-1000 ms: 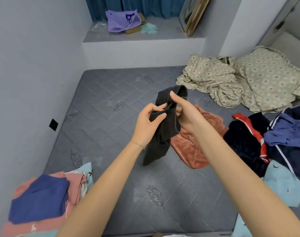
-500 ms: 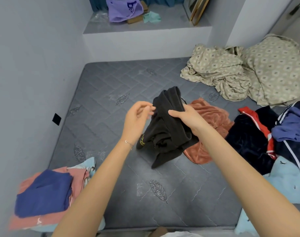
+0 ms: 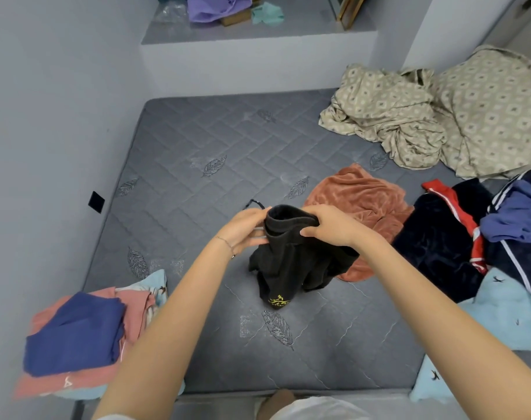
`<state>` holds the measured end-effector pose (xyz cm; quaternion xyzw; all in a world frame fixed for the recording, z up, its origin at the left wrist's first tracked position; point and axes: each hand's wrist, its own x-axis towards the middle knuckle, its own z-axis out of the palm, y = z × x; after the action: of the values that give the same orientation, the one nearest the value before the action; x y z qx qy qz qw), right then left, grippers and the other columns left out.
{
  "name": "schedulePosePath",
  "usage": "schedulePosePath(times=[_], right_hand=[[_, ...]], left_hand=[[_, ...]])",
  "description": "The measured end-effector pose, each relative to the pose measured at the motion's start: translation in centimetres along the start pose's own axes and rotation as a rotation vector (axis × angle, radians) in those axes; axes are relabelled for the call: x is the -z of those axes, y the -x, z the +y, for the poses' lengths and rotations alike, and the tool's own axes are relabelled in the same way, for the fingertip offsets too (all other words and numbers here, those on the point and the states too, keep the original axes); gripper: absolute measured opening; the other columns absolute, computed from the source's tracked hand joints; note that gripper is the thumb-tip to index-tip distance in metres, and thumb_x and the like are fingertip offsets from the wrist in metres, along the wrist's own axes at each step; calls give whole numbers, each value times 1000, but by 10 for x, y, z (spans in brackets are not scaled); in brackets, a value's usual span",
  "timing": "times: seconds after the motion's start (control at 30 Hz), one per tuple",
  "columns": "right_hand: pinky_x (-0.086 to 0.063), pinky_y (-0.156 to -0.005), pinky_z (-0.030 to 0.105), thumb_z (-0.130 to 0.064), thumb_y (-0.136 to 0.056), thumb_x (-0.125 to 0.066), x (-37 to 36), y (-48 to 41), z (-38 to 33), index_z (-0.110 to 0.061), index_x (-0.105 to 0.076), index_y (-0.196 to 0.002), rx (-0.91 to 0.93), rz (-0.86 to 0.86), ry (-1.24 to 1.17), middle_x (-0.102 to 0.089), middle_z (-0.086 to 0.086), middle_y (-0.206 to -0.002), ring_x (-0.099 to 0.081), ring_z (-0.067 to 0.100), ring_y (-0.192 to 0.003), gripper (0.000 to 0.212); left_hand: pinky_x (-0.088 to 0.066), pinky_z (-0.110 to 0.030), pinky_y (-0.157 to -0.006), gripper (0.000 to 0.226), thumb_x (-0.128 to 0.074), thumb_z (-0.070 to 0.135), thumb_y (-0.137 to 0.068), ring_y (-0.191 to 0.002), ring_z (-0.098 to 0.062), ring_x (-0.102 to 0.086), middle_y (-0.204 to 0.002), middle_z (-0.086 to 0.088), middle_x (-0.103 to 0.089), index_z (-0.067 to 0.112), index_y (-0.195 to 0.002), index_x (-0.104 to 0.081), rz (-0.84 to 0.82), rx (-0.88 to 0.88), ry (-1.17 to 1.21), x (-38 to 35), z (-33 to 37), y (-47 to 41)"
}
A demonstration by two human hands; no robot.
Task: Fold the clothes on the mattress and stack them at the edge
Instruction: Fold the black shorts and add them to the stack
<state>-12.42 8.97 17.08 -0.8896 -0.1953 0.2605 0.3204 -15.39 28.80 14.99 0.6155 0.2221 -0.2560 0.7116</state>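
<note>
One black garment [image 3: 291,259] is held at the centre of the frame by two bare hands; its rolled waistband is pinched at the left end between thumb and fingers of the left hand [image 3: 243,228], while the right hand [image 3: 330,225] is curled over the right end, thumb beneath; the lower end, marked with one yellow logo, is set on the grey mattress [image 3: 197,165]. One folded stack [image 3: 76,338] is seen at the lower left, at the mattress edge, with three colours counted in it: blue on top, pink under it, pale blue at the bottom. Four loose pieces are counted to the right: one rust-coloured cloth [image 3: 364,201] just behind the black garment, one dark velvet piece with a red stripe [image 3: 440,244], one blue heap with white stripes [image 3: 518,219] at the right edge, and one pale blue piece [image 3: 500,316] at the lower right. One bundle of beige patterned bedding [image 3: 409,116] is shown at the upper right.

Half a second earlier the garment was gripped by the right hand alone, the left hand being raised beside it and holding nothing; the waistband is now taken at both ends and the logo is turned to the front.
</note>
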Motion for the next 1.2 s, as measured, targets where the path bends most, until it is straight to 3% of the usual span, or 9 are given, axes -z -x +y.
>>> schedulePosePath(times=[0.13,0.27,0.37,0.53,0.73,0.83,0.93,1.07,1.2], right_hand=[[-38,-74,22,-8,-88,-64,-5,-1,9,-32,-64,-105,-16,-42,-5,-64,-14,-92,-56,3,-85,29],[-37,-65,18,-12,-87,-66,-8,-2,16,-39,-55,-74,-32,-2,27,-60,-18,-76,-55,3,-75,32],[-46,-80,30,-16,-89,-65,-15,-6,24,-17,-66,-98,-62,-11,89,-68,0,-97,-60,18,-93,9],[-43,-91,33,-15,-89,-65,-29,-11,28,-10,-57,-125,-73,-24,166,-65,9,-120,-57,27,-113,38],[-42,-89,33,-6,-89,-59,-53,-19,30,-5,-56,-119,-119,-18,130,-62,15,-121,-55,31,-115,30],[-42,-83,31,-6,-89,-59,-52,-19,34,-7,-58,-114,-121,-2,93,-65,14,-115,-57,29,-109,26],[-40,-77,28,-6,-87,-60,-42,-17,38,-9,-61,-109,-100,-15,59,-67,7,-107,-59,24,-101,22],[-39,-74,27,-5,-86,-63,-26,-18,36,-22,-58,-90,-72,-70,-2,-64,-1,-94,-58,18,-91,18],[-49,-84,31,-5,-87,-64,-13,-17,41,-15,-66,-102,-87,-102,-93,-69,2,-101,-63,18,-94,18]], left_hand=[[-58,-30,-77,15,-58,-3,-89,-73,-16,-61,-92,-16,-61,3,-103,-57,163,-87,-119,-4,-9,-5],[-55,-15,-54,15,-55,-11,-87,-49,-2,-61,-71,-9,-62,1,-89,-62,289,-216,-213,-1,-2,-2],[-53,-17,-53,25,-54,-13,-84,-49,-8,-58,-66,-10,-58,10,-75,-56,325,-323,-354,1,4,0],[-44,-26,-68,30,-48,-12,-76,-63,-22,-52,-71,-7,-53,18,-76,-50,259,-498,-679,-10,3,10],[-36,-5,-62,26,-47,-11,-84,-55,6,-49,-68,8,-51,6,-86,-65,302,-517,-655,-20,-12,5],[-41,-10,-75,17,-55,2,-92,-74,-4,-50,-96,-3,-55,7,-107,-62,131,-454,-566,-8,-17,4],[-37,-6,-91,53,-70,11,-85,-106,-11,-45,-121,-3,-37,31,-129,-48,-121,-430,-696,9,-25,3],[-27,-37,-115,80,-74,8,-79,-134,-22,-28,-146,-4,-16,37,-142,-34,-85,-563,-987,11,-29,-4],[-28,-35,-114,71,-69,11,-86,-143,-22,-22,-159,3,0,38,-143,-35,-98,-720,-1180,9,-31,-12]])
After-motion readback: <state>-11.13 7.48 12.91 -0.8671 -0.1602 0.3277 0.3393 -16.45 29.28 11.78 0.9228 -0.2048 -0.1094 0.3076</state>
